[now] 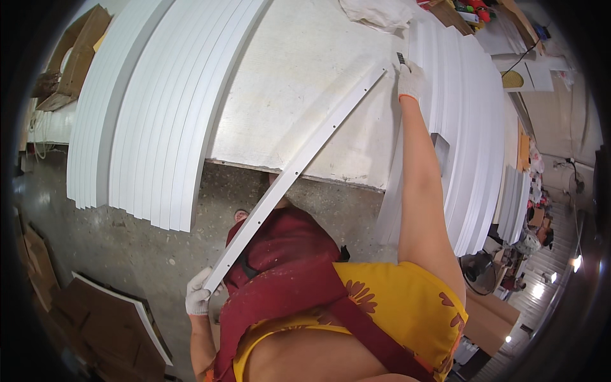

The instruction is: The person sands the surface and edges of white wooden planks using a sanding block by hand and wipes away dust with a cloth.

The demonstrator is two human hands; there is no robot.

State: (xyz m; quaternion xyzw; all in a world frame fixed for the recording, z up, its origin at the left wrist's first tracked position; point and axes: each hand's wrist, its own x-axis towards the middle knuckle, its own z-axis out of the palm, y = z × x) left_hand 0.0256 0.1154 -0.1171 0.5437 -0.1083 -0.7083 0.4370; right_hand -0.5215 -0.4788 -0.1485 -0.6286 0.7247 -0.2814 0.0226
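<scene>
While the left hand (pixel 199 291) grips the near end of a white strip (pixel 305 162) slanting over the table (pixel 293 70), the right hand (pixel 411 81), pinching a small dark object (pixel 401 58), seemingly tends the far end, so the next move probably calls for steadying.

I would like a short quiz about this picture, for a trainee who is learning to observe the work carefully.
1. Which hand grips the lower end of the perforated white strip?
2. True or false: the right hand is bare.
3. The apron is: A) green; B) dark red; C) blue.

Key: 1. The left hand. 2. False; it wears a white glove with an orange cuff edge. 3. B.
</scene>
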